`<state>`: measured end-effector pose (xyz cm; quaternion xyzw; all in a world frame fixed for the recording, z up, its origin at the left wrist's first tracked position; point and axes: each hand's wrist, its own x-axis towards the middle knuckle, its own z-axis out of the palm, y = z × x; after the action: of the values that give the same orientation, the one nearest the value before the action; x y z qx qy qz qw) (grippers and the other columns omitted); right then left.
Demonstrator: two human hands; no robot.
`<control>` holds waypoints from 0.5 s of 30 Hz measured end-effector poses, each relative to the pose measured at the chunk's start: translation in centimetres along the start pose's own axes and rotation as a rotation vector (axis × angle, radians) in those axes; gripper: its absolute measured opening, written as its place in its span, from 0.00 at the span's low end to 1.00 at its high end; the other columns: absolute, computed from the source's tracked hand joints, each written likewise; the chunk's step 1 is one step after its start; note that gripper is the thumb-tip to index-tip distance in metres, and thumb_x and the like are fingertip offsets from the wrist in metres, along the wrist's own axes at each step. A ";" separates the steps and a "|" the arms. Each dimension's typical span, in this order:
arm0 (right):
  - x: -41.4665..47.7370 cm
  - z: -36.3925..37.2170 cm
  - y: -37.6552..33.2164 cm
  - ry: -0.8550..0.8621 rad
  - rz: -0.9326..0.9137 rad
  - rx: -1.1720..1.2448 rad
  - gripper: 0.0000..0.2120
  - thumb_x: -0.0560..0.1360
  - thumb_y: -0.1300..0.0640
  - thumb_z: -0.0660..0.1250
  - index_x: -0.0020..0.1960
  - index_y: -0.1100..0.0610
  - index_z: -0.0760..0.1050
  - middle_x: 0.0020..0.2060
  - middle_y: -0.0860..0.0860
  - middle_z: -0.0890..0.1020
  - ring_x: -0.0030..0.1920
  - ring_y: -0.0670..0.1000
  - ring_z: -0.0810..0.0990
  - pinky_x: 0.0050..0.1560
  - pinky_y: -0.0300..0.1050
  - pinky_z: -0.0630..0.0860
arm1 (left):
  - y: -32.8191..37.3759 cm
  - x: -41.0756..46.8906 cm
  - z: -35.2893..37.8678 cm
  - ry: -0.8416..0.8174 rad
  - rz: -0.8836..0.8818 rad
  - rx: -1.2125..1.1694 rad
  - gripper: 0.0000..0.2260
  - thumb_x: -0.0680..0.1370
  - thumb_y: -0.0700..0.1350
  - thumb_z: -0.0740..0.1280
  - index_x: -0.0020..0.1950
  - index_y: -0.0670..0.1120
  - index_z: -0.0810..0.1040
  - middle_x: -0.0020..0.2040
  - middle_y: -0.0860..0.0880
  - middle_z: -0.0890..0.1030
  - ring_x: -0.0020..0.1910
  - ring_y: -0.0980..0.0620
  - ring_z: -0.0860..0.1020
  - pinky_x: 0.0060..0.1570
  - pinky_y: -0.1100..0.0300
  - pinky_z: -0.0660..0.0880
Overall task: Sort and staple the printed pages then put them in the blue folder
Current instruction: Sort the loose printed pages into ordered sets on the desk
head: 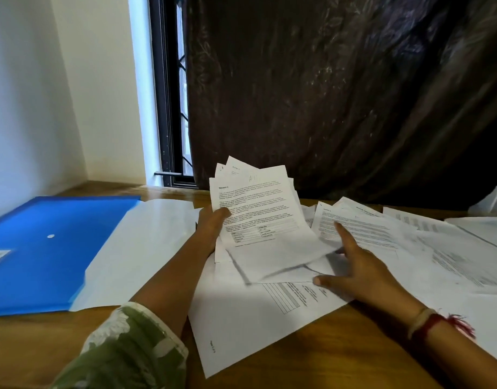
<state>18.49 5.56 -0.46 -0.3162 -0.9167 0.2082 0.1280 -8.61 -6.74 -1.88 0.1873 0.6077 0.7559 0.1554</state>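
Head view: left hand [213, 230] is gripping a fanned sheaf of printed pages [258, 203] at frame centre.
Its thumb is pressing the front sheet, the other fingers hiding behind. Right hand [362, 279] is reaching flat, fingers spread wide, over loose pages [438, 248] at centre right. Blue folder [45, 248] is lying flat at left, its edge cut off.

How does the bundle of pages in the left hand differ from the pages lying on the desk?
The bundle is lifted and tilted upright in the left hand; the desk pages lie flat. The bundle is gathered, fanned at its top; the desk pages are spread wide, overlapping. Both are white printed sheets.
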 end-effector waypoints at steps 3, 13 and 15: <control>0.2 -0.1 1.4 -0.111 0.041 -0.062 0.69 0.46 0.14 0.55 0.76 0.44 0.33 0.78 0.47 0.54 0.74 0.55 0.63 0.70 0.54 0.66 | -0.1 0.0 -0.1 -0.002 -0.002 0.024 0.15 0.78 0.33 0.62 0.48 0.56 0.70 0.54 0.49 0.77 0.51 0.46 0.78 0.57 0.43 0.76; -0.2 -0.1 1.1 0.109 -0.054 -0.395 0.24 0.78 0.38 0.58 0.69 0.50 0.66 0.60 0.49 0.78 0.56 0.50 0.78 0.54 0.42 0.73 | 0.1 0.0 -0.5 0.037 -0.137 -0.188 0.14 0.75 0.31 0.63 0.60 0.40 0.76 0.45 0.43 0.81 0.41 0.45 0.80 0.41 0.51 0.78; -0.1 -0.2 1.6 0.205 -0.106 -0.424 0.20 0.79 0.44 0.60 0.68 0.50 0.68 0.56 0.50 0.81 0.53 0.50 0.79 0.51 0.40 0.73 | 0.3 0.0 -0.5 0.056 -0.151 -0.193 0.14 0.75 0.32 0.63 0.60 0.40 0.75 0.44 0.44 0.81 0.40 0.45 0.80 0.38 0.53 0.78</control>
<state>19.47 6.67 -1.05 -0.3068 -0.9374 -0.0290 0.1622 -8.88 -7.25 -1.69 0.1041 0.5485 0.8021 0.2121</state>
